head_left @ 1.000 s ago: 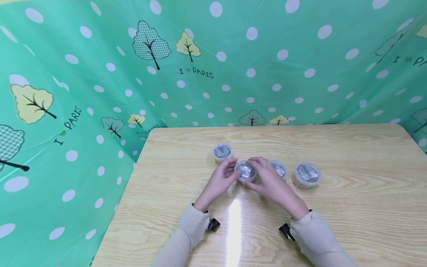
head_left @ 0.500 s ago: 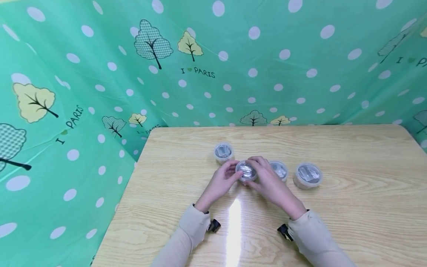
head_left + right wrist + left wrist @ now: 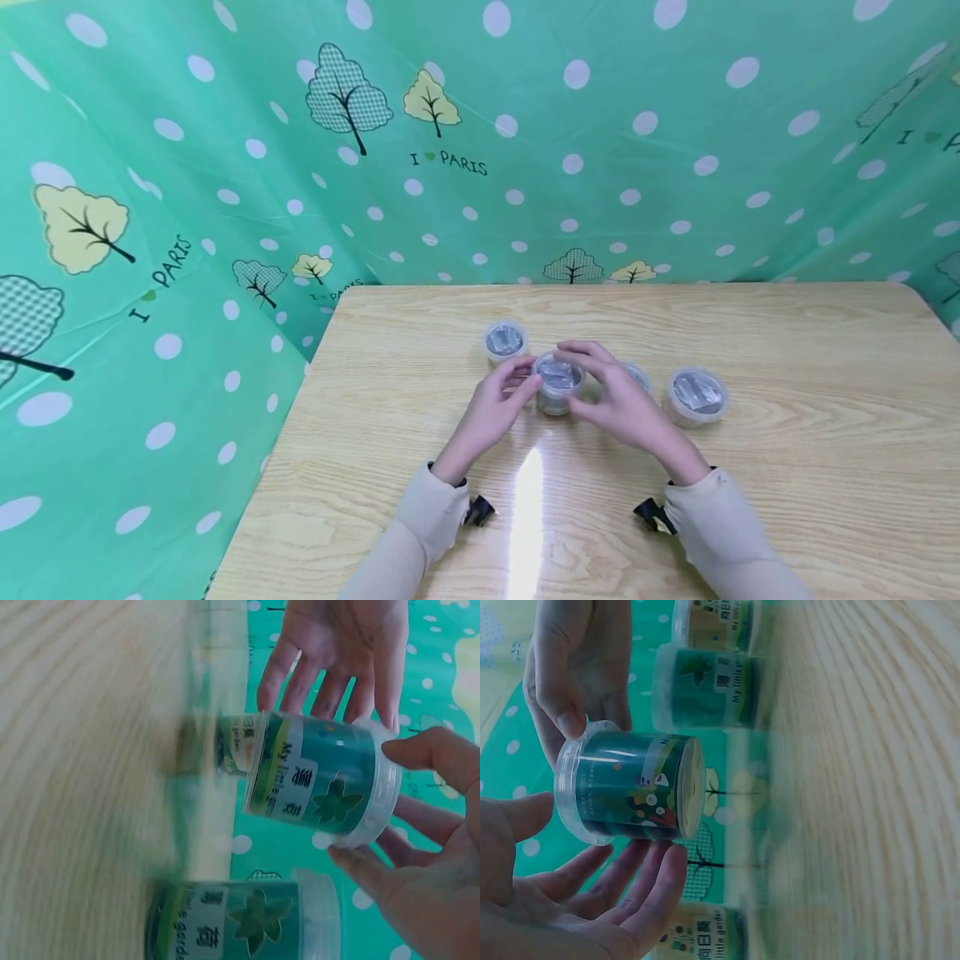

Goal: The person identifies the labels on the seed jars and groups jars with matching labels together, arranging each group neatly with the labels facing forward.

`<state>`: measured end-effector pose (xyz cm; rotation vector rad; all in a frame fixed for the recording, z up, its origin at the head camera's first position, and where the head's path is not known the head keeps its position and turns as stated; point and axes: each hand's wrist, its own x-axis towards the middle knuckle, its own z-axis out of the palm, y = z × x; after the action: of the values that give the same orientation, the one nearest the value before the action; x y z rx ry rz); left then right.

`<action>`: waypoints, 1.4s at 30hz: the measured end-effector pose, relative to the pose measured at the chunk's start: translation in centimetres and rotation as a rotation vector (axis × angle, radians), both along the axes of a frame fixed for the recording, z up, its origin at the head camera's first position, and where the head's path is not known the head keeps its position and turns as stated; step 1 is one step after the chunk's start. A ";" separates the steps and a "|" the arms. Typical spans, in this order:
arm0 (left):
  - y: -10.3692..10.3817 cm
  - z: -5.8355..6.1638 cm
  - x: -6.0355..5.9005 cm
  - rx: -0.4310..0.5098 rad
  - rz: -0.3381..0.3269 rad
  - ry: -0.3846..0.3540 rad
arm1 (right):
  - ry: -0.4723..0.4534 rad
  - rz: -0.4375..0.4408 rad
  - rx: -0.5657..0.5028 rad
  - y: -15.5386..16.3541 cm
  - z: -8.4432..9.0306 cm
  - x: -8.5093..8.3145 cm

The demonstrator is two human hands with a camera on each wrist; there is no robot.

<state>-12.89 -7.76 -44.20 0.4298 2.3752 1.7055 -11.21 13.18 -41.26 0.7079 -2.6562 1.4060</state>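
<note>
My right hand [image 3: 618, 404] grips a small plastic cup [image 3: 558, 377] by its clear rim, thumb and fingers on either side. In the right wrist view this cup [image 3: 315, 776] has a green label reading "My little garden" with a leaf picture. It hangs slightly tilted, its base above the table. My left hand [image 3: 491, 408] is beside the cup on the left. In the left wrist view its fingers [image 3: 649, 892] are spread loosely near the cup's side, and whether they touch it is unclear. A grey, shiny packet shows inside the cup's top.
One similar cup [image 3: 506, 340] stands behind my left hand. Another cup [image 3: 639, 377] is partly hidden behind my right hand, and a third cup [image 3: 697, 396] stands farther right. All are on the wooden table [image 3: 390, 367], with a green printed cloth [image 3: 450, 233] behind.
The held cup has risen a little, and more of its side now shows. My right hand has shifted slightly right; my left hand stays nearly in place.
</note>
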 end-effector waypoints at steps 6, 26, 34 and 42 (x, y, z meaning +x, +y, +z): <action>-0.2 1.1 0.5 0.026 -0.019 0.007 | 0.005 0.058 -0.060 1.0 0.3 -0.2; 0.0 2.0 0.3 0.166 -0.159 -0.005 | -0.105 0.127 -0.251 2.4 1.0 -0.4; 0.1 2.1 0.3 0.149 -0.154 -0.001 | -0.101 0.124 -0.268 2.4 1.0 -0.3; 0.1 2.5 0.4 0.178 -0.100 0.012 | -0.110 0.061 -0.292 2.1 0.9 -0.1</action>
<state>-12.46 -7.66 -41.71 0.5769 2.1774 1.8801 -11.31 15.33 -40.32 0.7025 -2.4444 1.8479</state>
